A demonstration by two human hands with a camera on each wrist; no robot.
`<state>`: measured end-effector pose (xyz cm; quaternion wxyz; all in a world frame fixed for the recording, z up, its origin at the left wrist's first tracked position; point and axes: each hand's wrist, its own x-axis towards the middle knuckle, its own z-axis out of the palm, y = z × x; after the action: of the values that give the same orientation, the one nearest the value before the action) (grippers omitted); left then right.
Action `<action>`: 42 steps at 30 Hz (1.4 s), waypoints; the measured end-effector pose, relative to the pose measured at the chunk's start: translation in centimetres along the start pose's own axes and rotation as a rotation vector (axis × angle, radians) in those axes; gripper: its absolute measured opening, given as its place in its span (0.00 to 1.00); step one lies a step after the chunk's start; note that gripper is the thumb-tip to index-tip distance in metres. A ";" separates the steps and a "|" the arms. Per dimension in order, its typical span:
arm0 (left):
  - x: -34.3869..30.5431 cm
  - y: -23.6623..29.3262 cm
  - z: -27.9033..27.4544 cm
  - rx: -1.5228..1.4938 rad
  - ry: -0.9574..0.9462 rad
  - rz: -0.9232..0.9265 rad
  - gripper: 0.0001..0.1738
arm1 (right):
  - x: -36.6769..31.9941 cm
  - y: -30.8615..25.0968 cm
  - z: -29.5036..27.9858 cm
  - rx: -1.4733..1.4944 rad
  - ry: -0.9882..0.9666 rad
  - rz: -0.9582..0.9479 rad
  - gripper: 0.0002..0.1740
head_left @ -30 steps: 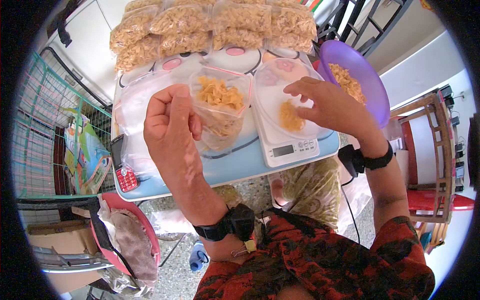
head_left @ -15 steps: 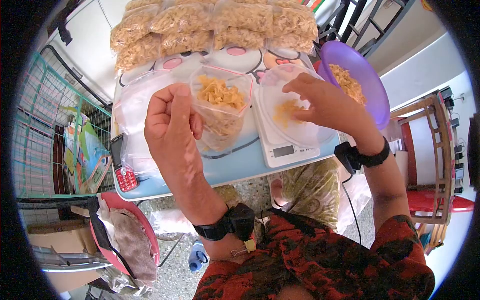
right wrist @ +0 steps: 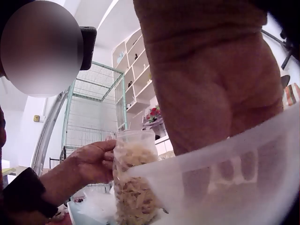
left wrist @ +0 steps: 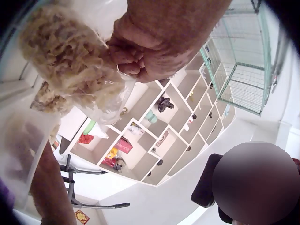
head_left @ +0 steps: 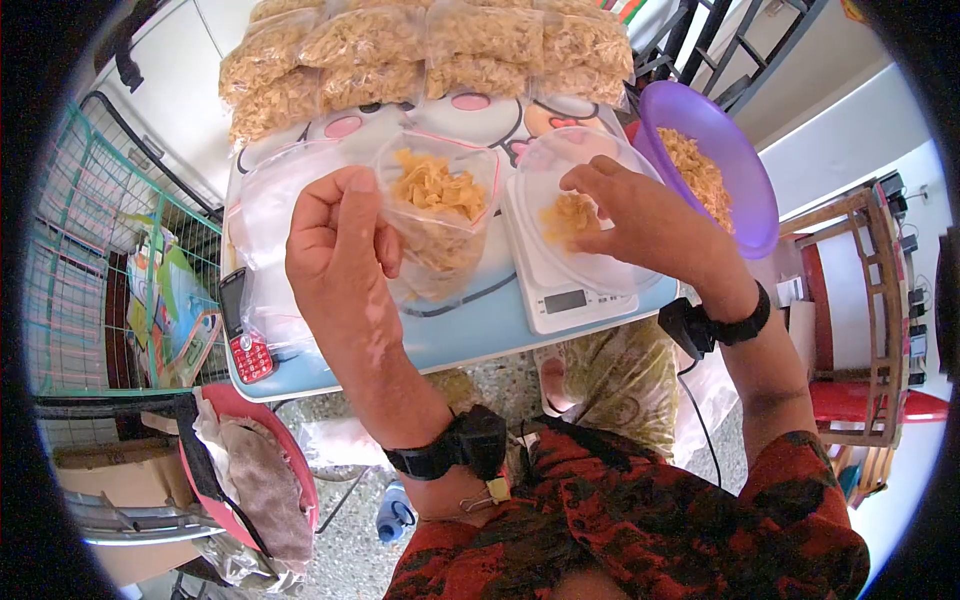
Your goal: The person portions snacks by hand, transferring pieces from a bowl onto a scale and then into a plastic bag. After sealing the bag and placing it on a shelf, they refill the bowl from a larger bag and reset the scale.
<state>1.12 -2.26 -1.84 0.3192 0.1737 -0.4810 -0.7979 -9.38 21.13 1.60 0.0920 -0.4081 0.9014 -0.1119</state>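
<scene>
1. The left hand (head_left: 340, 250) is curled, pinching the rim of the open bag (head_left: 440, 215). It holds the bag upright over the middle of the table (head_left: 480, 345), part full of yellow pieces.
2. The right hand (head_left: 640, 220) has its fingers bent over the left rim of the clear bowl (head_left: 610, 270), apparently gripping it (the wrist view shows fingers through the plastic wall). The bowl sits on the scale (head_left: 570, 300) by the table's near edge.
3. Done, by the look of it: two rows of filled bags (head_left: 420, 50) lie along the far edge.
4. Left: a small heap of pieces (head_left: 565, 215) in the clear bowl, more in the purple bowl (head_left: 745, 190) off the right edge, and empty bags (head_left: 270, 210) at the left edge.
</scene>
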 end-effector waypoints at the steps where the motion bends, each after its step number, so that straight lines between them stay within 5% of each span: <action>1: 0.0 0.0 0.1 0.001 0.003 -0.003 0.09 | -0.1 -0.5 0.0 -0.004 0.015 0.015 0.27; 8: -0.1 0.2 0.2 -0.020 -0.020 0.011 0.08 | 0.4 -1.8 0.8 -0.089 0.004 0.045 0.25; 20: 0.0 0.2 0.1 -0.021 0.009 0.010 0.08 | 0.8 -0.7 1.6 -0.088 0.035 -0.169 0.07; 29: 0.0 0.0 0.0 -0.005 0.002 0.017 0.09 | 1.0 0.2 1.8 0.010 0.058 -0.238 0.06; 42: -0.2 0.0 0.5 -0.004 0.010 0.005 0.10 | -0.1 2.0 -0.2 1.088 0.072 0.272 0.07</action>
<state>1.01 -1.84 -1.59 0.3239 0.1758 -0.4784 -0.7970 -10.81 22.47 1.22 0.2719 -0.1778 0.7609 -0.5616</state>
